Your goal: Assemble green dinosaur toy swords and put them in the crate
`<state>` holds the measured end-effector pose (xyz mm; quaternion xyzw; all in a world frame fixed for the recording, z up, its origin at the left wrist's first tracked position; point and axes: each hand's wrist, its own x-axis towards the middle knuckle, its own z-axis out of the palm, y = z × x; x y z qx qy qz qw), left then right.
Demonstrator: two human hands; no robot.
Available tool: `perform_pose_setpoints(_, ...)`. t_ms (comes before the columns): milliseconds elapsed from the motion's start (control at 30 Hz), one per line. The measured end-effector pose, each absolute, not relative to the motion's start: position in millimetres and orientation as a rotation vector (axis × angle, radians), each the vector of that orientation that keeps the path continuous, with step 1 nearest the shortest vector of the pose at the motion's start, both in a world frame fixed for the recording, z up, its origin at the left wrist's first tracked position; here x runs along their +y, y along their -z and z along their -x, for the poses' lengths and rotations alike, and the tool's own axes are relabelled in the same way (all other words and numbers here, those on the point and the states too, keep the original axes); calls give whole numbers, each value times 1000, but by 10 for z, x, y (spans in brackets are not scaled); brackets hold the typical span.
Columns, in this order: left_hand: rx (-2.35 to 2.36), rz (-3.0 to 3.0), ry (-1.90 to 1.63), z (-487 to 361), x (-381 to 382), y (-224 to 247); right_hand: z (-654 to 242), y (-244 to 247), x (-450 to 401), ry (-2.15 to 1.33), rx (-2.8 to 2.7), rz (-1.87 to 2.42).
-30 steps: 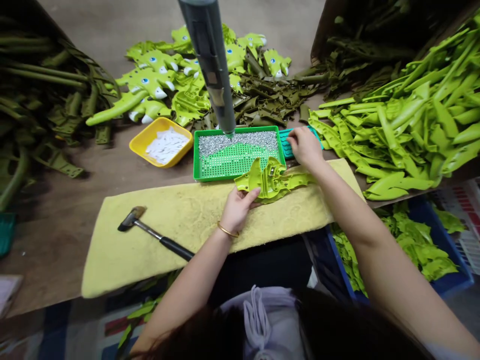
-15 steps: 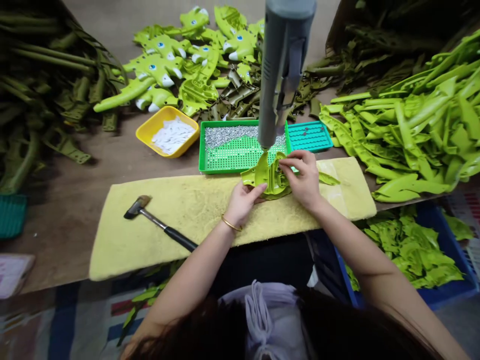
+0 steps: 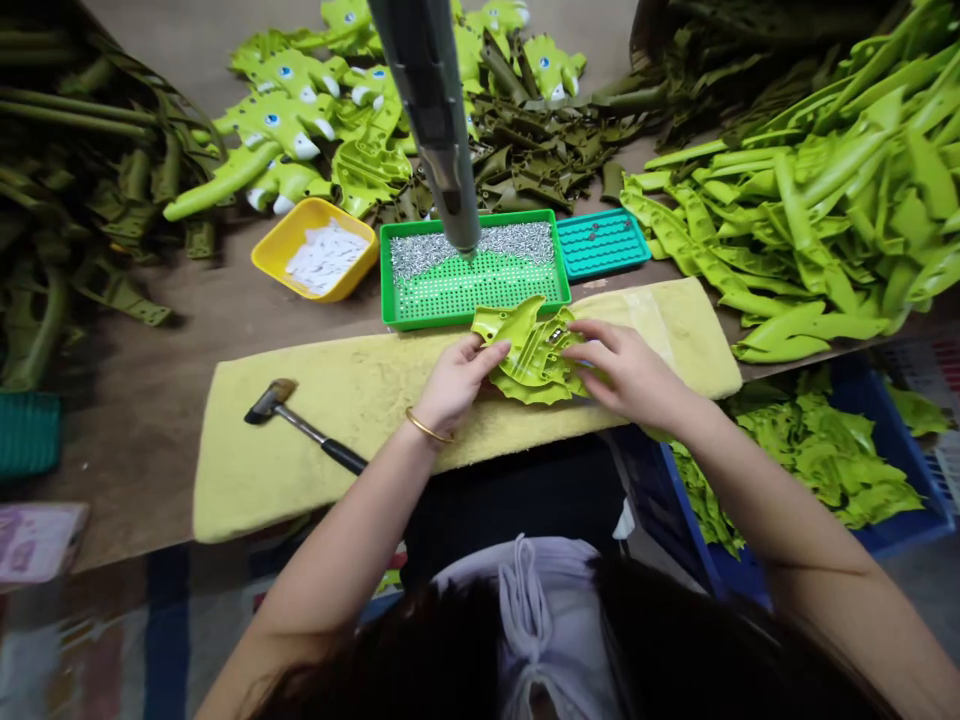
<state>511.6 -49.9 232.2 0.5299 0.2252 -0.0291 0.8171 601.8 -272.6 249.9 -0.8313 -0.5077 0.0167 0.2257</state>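
A lime-green plastic toy shell half (image 3: 529,350), ribbed inside with small metal pieces near its upper right, is held tilted over the yellow towel pad (image 3: 375,400). My left hand (image 3: 456,380) grips its left edge, thumb on top. At the right edge, my right hand (image 3: 630,372) holds it with curved fingers; some fingertips are hidden. Above hangs a grey power screwdriver (image 3: 435,120), its tip over a green perforated tray (image 3: 465,300) of small silvery screws. A hammer (image 3: 304,425) with a black handle lies on the pad, left of my left arm.
A yellow bowl (image 3: 262,262) of white pieces and a teal tray (image 3: 604,250) flank the green tray. Dinosaur-like lime parts (image 3: 285,130) and dark olive parts (image 3: 540,140) lie behind. Lime parts (image 3: 810,220) heap at right, above a blue crate (image 3: 907,480).
The screwdriver has come off the shell and swung up and left. The shell now lies flatter, its inside more visible. My right fingers have moved to its right edge; the view has shifted.
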Motion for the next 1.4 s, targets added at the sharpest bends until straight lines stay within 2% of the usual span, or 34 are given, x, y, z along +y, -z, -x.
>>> perform_pose_setpoints(167, 441, -1272, 56, -5255, -476, -2345, -5826, -2401, -2746, 389, -1552, 2329)
perform_pose_setpoints(267, 335, -1524, 53, -5504, -522, -2340, -5686, -2363, -2706, 497, -1622, 2304)
perform_pose_setpoints(367, 267, -1803, -130, -5576, -590, -2350, -5548, -2312, -2601, 462, -1437, 2392)
perform_pose_setpoints(500, 161, -2136, -300, -5012, -714, -2331, -5466, -2272, -2425, 272, -1046, 2407)
perform_pose_setpoints(633, -51, -2518, 31, -4292, -886, -2301, -5427, -2298, -2308, 15, -569, 2446)
perform_pose_setpoints(733, -273, -2629, 201, -4174, -813, -2350, -5368, -2333, -2249, -75, -287, 2446)
perform_pose_setpoints(867, -292, -2559, -17, -4397, -76, -2455, -5289, -2392, -2189, -160, -24, 2346)
perform_pose_setpoints(933, 42, -2532, -320, -4480, 599, -2495, -5268, -2412, -2183, -195, 20, 2310)
perform_pose_setpoints(1000, 634, -2432, -663, -4488, 1362, -2525, -5263, -2408, -2194, -177, 11, 2312)
perform_pose_setpoints(1033, 759, -2412, -708, -4467, 1726, -2537, -5265, -2395, -2201, -157, 4, 2310)
perform_pose_setpoints(1100, 859, -2399, -743, -4399, 2319, -2558, -5272, -2350, -2207, -145, 8, 2243)
perform_pose_setpoints(1200, 791, -2423, -608, -4310, 2771, -2601, -5276, -2278, -2187, -101, 48, 2044)
perform_pose_setpoints(1300, 619, -2508, -426, -4301, 2832, -2695, -5287, -2232, -2150, -24, 7, 1956)
perform_pose_setpoints(1400, 451, -2773, -498, -4370, 2648, -2854, -5322, -2200, -2136, -42, -42, 1924)
